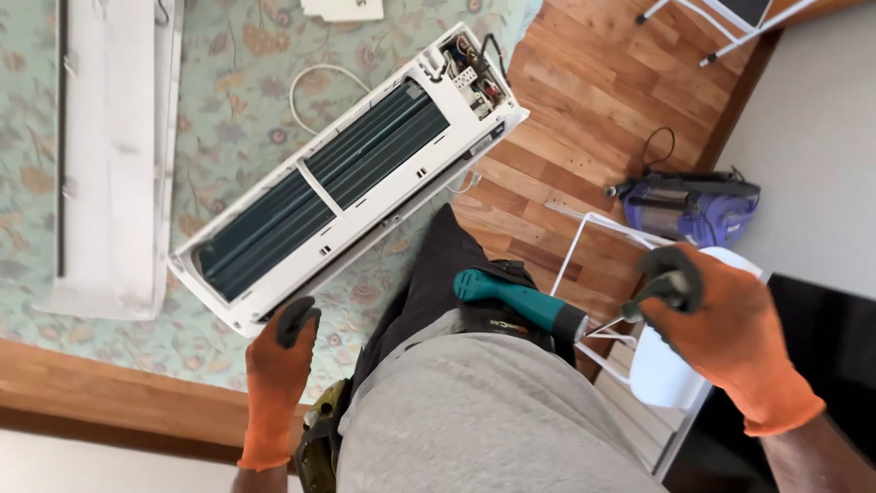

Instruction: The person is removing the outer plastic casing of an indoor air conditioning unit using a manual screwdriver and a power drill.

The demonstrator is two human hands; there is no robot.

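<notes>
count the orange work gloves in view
2: one on the left hand touching the lower corner of the opened air conditioner unit, one on the right hand gripping a white spray bottle.

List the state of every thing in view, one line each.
air conditioner unit: front cover off, coil and wiring exposed
removed cover: lying flat on the patterned floor mat
teal power tool: tucked at the waist, unheld
left hand: gloved, touching the unit's edge
right hand: gloved, gripping a white container
</notes>
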